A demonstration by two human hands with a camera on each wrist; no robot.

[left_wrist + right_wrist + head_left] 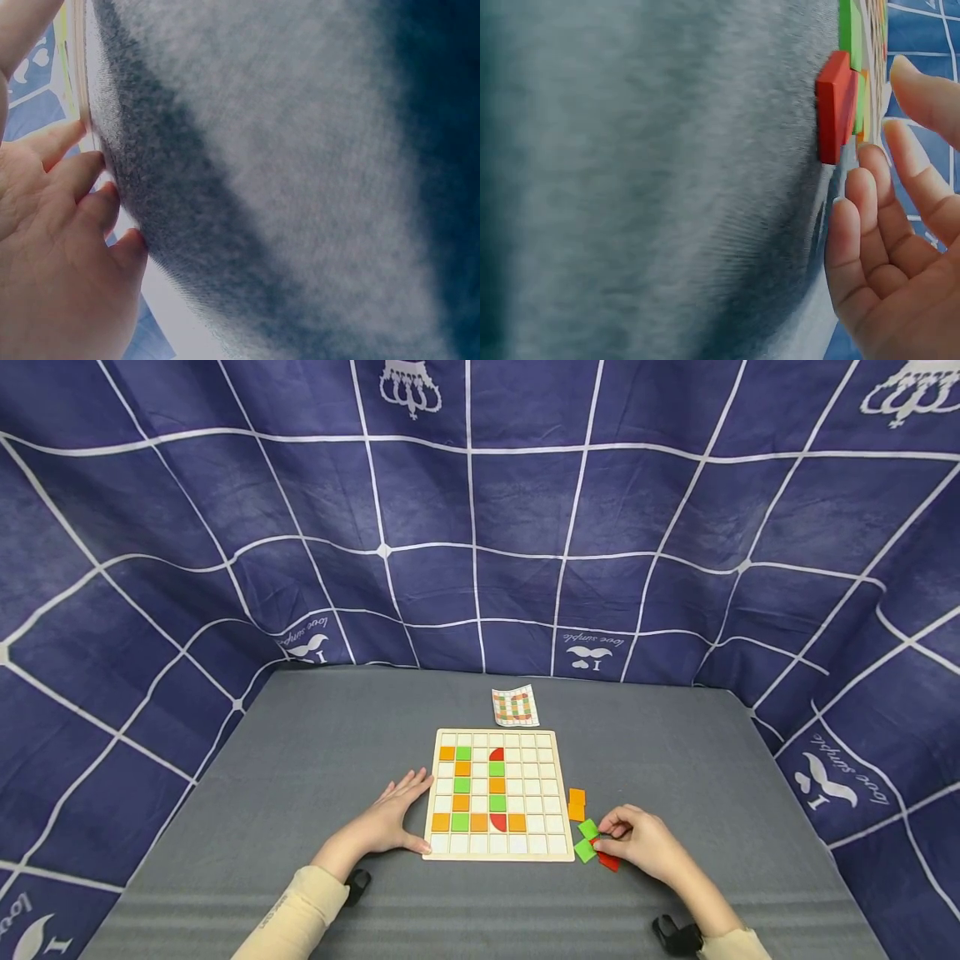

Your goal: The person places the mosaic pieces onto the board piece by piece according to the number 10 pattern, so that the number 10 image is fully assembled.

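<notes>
A pale wooden grid board lies on the table, with orange, green and red tiles in several of its cells. My left hand rests at the board's left edge, fingers spread and thumb by the near left corner. Right of the board is a loose group of green tiles, red tiles and orange tiles. My right hand is over this group, its thumb and forefinger close to the red and green tiles. In the right wrist view, a red tile lies beyond the fingertips, and no tile shows between them.
A small printed card with a coloured grid pattern lies behind the board. The grey table cloth extends around it all. A blue curtain with white lines encloses the back and sides.
</notes>
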